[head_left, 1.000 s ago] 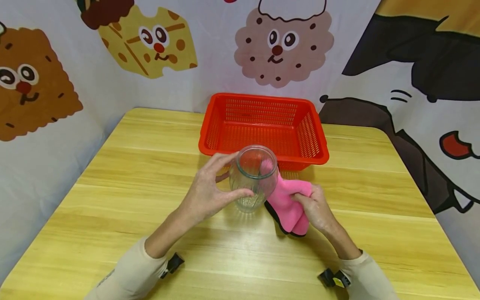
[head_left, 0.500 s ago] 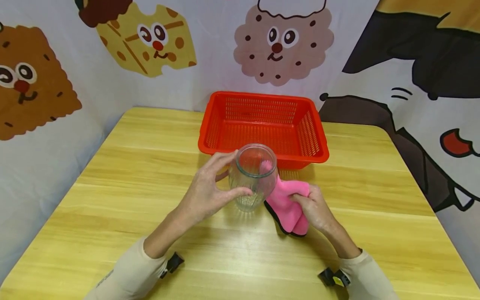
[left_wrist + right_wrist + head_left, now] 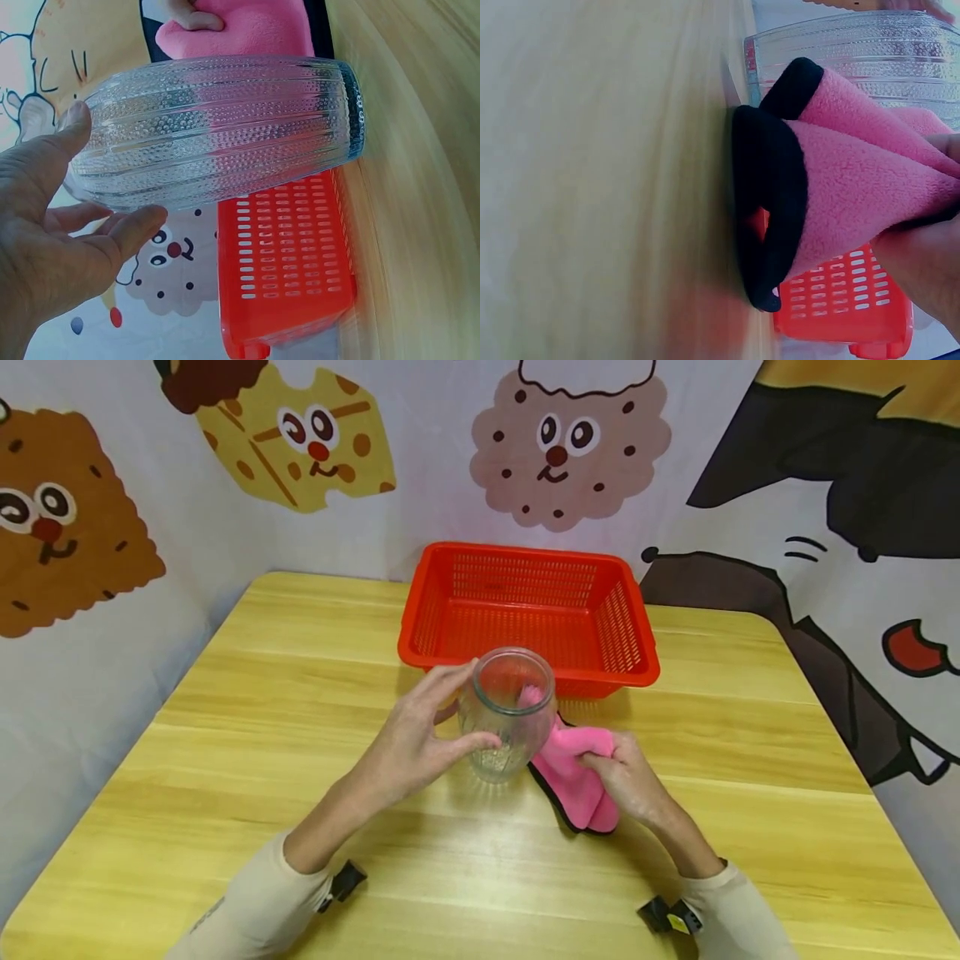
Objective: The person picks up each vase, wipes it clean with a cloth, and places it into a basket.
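Observation:
A clear ribbed glass vase (image 3: 498, 727) stands upright on the wooden table, its round mouth facing up. My left hand (image 3: 416, 739) grips it near the top, thumb on the near side and fingers round the far side; the left wrist view shows the vase's (image 3: 217, 131) dotted texture between the ribs. On the other side, my right hand (image 3: 626, 777) pinches a pink cloth with dark edging (image 3: 573, 785). The cloth lies against the right side of the vase, and part of it shows pink through the glass. In the right wrist view the cloth (image 3: 855, 165) hangs in folds down to the tabletop.
A red plastic basket (image 3: 528, 677) with slotted walls stands just behind the vase. Behind the table (image 3: 247, 735) hangs a white curtain (image 3: 427, 468) printed with cartoon figures. Black straps with small cameras sit on both wrists.
The bunched top of the cloth and my right fingers have shifted slightly left, toward the vase. My left hand and the vase stay almost where they were.

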Available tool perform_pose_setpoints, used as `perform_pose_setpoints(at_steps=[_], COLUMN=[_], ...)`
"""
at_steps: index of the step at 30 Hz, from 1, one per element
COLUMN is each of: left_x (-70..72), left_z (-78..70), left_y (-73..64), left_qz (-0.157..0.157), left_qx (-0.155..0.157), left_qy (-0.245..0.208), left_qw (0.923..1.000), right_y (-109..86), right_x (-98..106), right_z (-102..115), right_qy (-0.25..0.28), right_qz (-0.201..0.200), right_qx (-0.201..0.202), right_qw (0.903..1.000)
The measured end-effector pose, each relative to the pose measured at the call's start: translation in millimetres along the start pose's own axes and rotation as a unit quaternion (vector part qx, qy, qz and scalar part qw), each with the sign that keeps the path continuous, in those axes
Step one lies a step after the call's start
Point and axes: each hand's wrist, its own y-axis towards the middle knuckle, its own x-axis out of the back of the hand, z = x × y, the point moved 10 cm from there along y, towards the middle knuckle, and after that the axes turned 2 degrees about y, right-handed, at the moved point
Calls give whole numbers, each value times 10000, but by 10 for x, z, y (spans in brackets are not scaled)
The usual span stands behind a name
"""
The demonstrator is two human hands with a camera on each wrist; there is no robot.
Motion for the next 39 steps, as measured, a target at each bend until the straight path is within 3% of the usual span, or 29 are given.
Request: perform_pose_setpoints(at_steps=[9, 13, 17, 19, 22, 25, 28, 34, 39], left_x=[-14, -32, -73, -56, 26, 90, 72, 6, 9], left_z=[4, -4, 60, 84, 45, -38, -59, 6, 36], left_y=[9, 26, -22, -53, -76, -79, -100, -111, -75], left_qz=[242, 332, 431, 295, -180, -679, -879, -955, -935], left_qx=[-11, -58, 102, 135, -3, -246, -175, 296, 243], left_qy=[-209, -306, -184, -99, -6, 211, 513, 841, 594], left_qw=[9995, 9990, 9989, 9994, 9998, 9972, 9947, 9914, 9936], right_y=[-17, -27, -94, -131, -168, -170, -131, -16, 26], right_x=[-45, -37, -21, 21, 150, 296, 388, 384, 281], right_z=[-61, -52, -16, 45, 215, 429, 627, 889, 900], right_qy=[-25, -95, -136, -49, 145, 427, 734, 998, 1052], right_qz=[215, 252, 199, 27, -441, -915, -1167, -1072, -844], right_qx=[-226, -225, -90, 107, 511, 901, 1278, 2008, 2056], right_qw=[9995, 9994, 9997, 9999, 9976, 9908, 9822, 9686, 9693])
